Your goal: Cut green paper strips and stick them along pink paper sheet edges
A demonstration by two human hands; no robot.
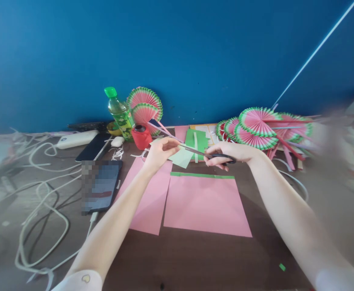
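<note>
My left hand (pixel 160 152) pinches a light green piece of paper (pixel 183 157) and holds it above the table. My right hand (pixel 229 154) grips black-handled scissors (pixel 208 155) whose blades point left into that green paper. Below both hands lies a pink sheet (pixel 205 204) with a green strip (pixel 201 175) along its top edge. A second pink sheet (pixel 151 198) lies to its left, partly under my left forearm.
Pleated pink-and-green paper fans lie at the back (pixel 145 104) and in a pile at the right (pixel 260 127). A green-capped bottle (pixel 119 113), a red cup (pixel 141 137), a phone (pixel 100 186), a power bank (pixel 76 139) and white cables (pixel 40 210) fill the left side. Green sheets (pixel 197 139) lie behind my hands.
</note>
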